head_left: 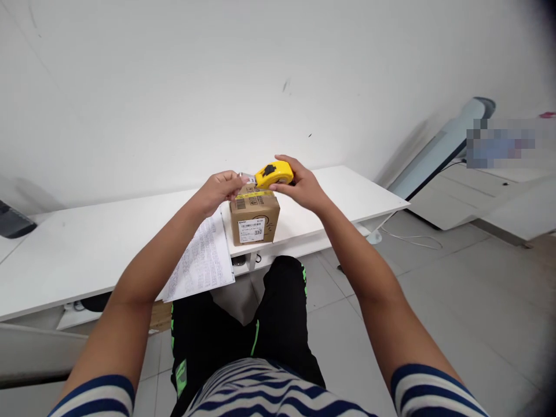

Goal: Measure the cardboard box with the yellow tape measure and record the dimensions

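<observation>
Gripping the yellow tool (273, 172) in the right hand (302, 186) and pinching its metal tip (245, 175) with the left hand (219, 188), holding its long axis left to right just above the cardboard box (255, 219), sitting directly under both hands near the front edge of the surface (87, 249).

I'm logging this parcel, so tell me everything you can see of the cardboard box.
The cardboard box is small, brown and closed, upright at the front edge of the table. A white barcode label is on its front; yellow printed tape runs along its top. The left hand touches its top; the right hand holds a yellow tape dispenser over it.
</observation>
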A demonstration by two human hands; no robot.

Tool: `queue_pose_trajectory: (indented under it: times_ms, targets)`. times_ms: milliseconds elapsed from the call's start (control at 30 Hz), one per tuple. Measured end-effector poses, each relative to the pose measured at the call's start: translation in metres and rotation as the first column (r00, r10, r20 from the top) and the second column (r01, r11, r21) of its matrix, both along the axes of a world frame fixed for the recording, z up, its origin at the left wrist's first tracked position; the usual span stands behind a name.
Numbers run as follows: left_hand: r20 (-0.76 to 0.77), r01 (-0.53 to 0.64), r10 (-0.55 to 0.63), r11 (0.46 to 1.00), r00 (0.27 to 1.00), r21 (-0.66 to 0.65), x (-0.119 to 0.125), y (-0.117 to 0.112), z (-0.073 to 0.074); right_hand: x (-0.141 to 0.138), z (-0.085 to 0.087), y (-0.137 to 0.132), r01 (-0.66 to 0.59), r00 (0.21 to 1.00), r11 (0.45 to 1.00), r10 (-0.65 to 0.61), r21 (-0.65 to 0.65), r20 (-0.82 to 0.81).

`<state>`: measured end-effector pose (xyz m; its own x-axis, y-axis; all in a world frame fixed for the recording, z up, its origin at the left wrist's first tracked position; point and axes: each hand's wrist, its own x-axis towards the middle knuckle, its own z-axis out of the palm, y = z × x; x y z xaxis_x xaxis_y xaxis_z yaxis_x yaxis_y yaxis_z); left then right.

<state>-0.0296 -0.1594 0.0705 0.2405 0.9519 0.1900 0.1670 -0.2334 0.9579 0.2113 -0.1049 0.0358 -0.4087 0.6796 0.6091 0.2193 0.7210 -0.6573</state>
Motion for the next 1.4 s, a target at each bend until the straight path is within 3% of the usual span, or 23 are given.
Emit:
queue_pose_trajectory:
  times_ms: [100,200,300,467,633,767,900,1033,1133,1233,1400]
  targets:
    - [0.173,-0.101,0.107,0.994,0.979,-0.04,-0.01,0.018,-0.011,0.025,-0.005,0.029,0.01,1.0,0.995,-0.009,-0.101,0.009]
    - [0.203,-0.238,0.285,0.944,0.937,-0.227,-0.032,0.03,-0.028,0.057,-0.008,0.053,0.105,0.992,0.971,-0.086,-0.213,0.095]
    - [-0.046,-0.308,0.311,0.895,0.949,-0.322,-0.049,0.03,-0.043,0.078,-0.008,0.062,0.175,0.963,0.943,-0.105,-0.283,0.246]
    - [-0.42,-0.285,0.193,0.944,0.887,-0.167,-0.039,0.021,-0.045,0.069,-0.007,0.054,0.123,0.954,0.955,-0.039,-0.269,0.297]
    - [-0.548,-0.312,0.181,0.937,0.817,-0.156,-0.024,0.028,-0.032,0.058,-0.002,0.048,0.174,0.944,0.946,-0.082,-0.273,0.319]
    - [-0.63,-0.343,0.198,0.932,0.751,-0.115,-0.023,0.038,-0.032,0.06,-0.001,0.045,0.188,0.936,0.951,-0.098,-0.245,0.339]
    - [-0.533,-0.246,0.137,0.959,0.835,-0.14,-0.032,0.04,-0.036,0.062,0.005,0.043,0.2,0.921,0.97,-0.138,-0.139,0.365]
    - [-0.256,-0.182,0.165,0.982,0.953,-0.045,-0.053,0.03,-0.025,0.06,0.02,0.033,0.238,0.936,0.971,-0.233,0.01,0.263]
    - [-0.077,-0.221,0.226,0.973,0.971,0.068,-0.068,0.016,-0.01,0.041,0.026,0.009,0.251,0.953,0.959,-0.268,0.13,0.139]
    - [-0.003,-0.217,0.219,0.969,0.976,0.114,-0.076,0.002,-0.003,-0.002,0.023,-0.03,0.235,0.961,0.941,-0.263,0.245,0.089]
    - [0.101,-0.126,0.133,0.989,0.986,-0.076,-0.082,-0.022,-0.014,-0.099,0.015,-0.082,0.145,0.948,0.938,-0.222,0.315,0.227]
